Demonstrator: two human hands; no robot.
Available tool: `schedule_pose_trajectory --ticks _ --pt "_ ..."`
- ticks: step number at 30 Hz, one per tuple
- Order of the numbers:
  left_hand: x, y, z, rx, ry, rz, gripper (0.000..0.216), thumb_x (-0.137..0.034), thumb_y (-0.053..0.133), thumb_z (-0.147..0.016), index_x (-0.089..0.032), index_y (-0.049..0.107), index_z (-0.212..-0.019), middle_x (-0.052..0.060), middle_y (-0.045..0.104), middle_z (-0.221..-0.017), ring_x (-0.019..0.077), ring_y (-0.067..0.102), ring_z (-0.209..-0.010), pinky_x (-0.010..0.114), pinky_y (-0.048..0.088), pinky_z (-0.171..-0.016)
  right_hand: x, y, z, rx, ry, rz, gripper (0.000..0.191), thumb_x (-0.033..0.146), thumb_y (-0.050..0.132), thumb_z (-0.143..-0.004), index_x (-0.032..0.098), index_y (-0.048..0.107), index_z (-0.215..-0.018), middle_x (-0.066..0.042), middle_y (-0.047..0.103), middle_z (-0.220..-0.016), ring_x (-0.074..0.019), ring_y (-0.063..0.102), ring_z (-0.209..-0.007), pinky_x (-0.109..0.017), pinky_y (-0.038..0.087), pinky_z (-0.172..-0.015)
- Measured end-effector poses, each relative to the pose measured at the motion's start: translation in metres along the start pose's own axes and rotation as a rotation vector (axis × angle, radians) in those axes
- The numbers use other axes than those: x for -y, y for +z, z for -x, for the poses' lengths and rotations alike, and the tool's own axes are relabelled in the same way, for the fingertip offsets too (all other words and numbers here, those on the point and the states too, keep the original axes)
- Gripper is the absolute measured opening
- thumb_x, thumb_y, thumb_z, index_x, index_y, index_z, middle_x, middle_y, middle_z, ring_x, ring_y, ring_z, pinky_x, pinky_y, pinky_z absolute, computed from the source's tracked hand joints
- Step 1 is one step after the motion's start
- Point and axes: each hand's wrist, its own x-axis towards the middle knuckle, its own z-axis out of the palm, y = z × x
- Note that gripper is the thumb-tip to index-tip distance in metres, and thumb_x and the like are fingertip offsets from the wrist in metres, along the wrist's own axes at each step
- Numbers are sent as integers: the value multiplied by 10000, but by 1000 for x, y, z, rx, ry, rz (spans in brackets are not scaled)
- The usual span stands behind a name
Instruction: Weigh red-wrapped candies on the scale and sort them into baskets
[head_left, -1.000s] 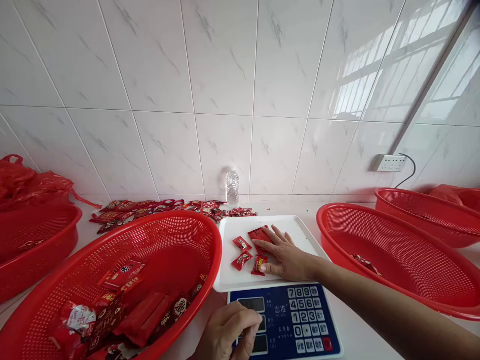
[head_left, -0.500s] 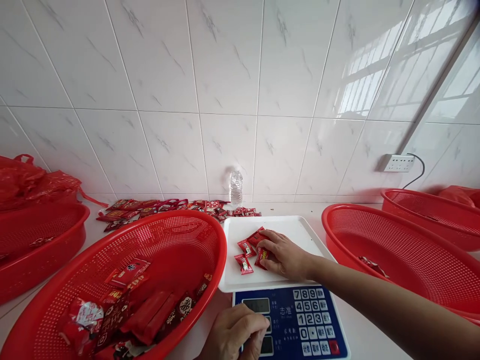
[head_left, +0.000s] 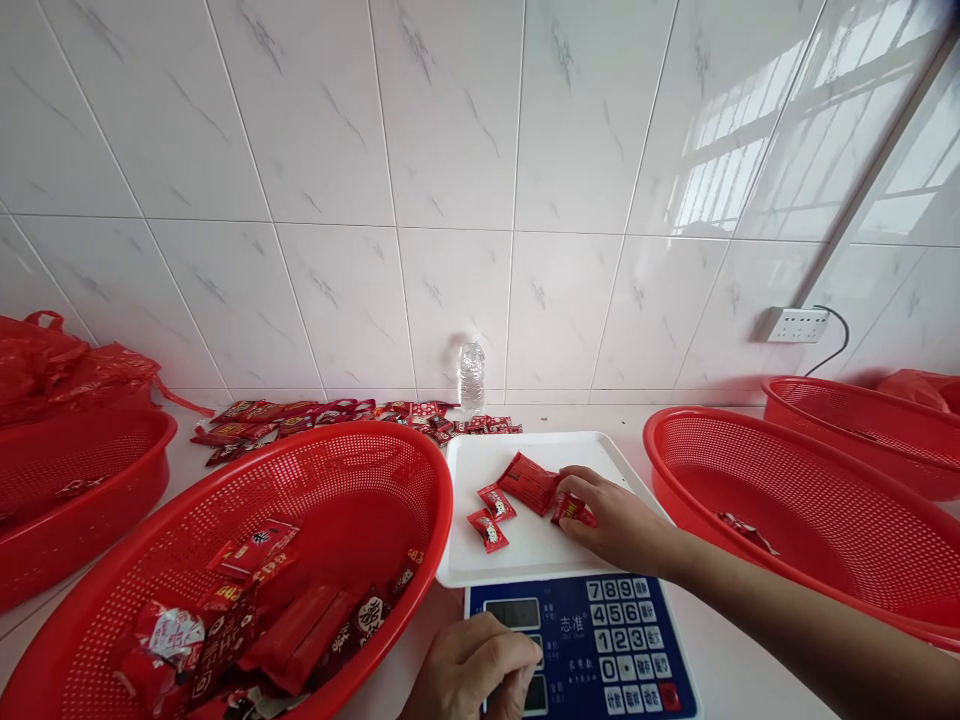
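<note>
My right hand [head_left: 607, 515] is over the white tray [head_left: 469, 560] of a scale, its fingers closed around a small red snack packet [head_left: 576, 508]. A larger flat red packet [head_left: 529, 483] lies on the tray, just left of my fingertips. Two small red-wrapped pieces, one higher [head_left: 497, 502] and one lower [head_left: 488, 531], lie farther left. My left hand [head_left: 472, 665] is curled shut beside the displays of the blue scale panel [head_left: 574, 650]; I see nothing in its fingers, and the lower hand is cut off by the frame.
A red basket [head_left: 360, 440] holding mixed snack packets stands left of the scale. Other red baskets stand at far left [head_left: 161, 440] and right [head_left: 667, 440]. Along the tiled wall are a row of packets [head_left: 300, 415], a clear bottle [head_left: 472, 375] and a socket strip [head_left: 796, 325].
My right hand has moved right across the tray with the small packet. The larger red packet, partly covered before, now shows fully. My left hand stays put.
</note>
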Motion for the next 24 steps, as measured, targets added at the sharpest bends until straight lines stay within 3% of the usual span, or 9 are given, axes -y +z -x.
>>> schedule_pose_trajectory --ticks 5,15,20,24 --pt "0 0 0 31 -20 5 192 -73 539 -862 -208 587 -990 7 627 -731 108 572 -626 188 477 -596 -16 1 3 -14 64 37 178 302 491 -859 234 562 -1007 -45 638 -993 -219 587 -895 -342 446 -735" --pt "7 1 1 65 -14 1 187 -64 525 -863 -204 570 -980 -7 600 -697 92 553 -584 164 466 -558 -26 7 7 -68 9 -25 192 77 501 -728 222 568 -835 -19 636 -870 -179 566 -838 -288 459 -715" --pt "6 2 0 47 -8 -13 180 -62 526 -861 -201 572 -965 -8 603 -685 93 561 -580 167 477 -566 -39 -20 19 -200 126 -117 183 141 487 -760 239 556 -897 -11 667 -907 -172 626 -820 -292 496 -707" --pt "4 1 0 65 -27 14 180 -65 521 -864 -200 577 -968 -5 604 -694 92 562 -583 163 476 -562 -79 -48 34 -324 277 42 128 292 513 -803 265 535 -926 -22 683 -952 -213 653 -812 -317 501 -643"
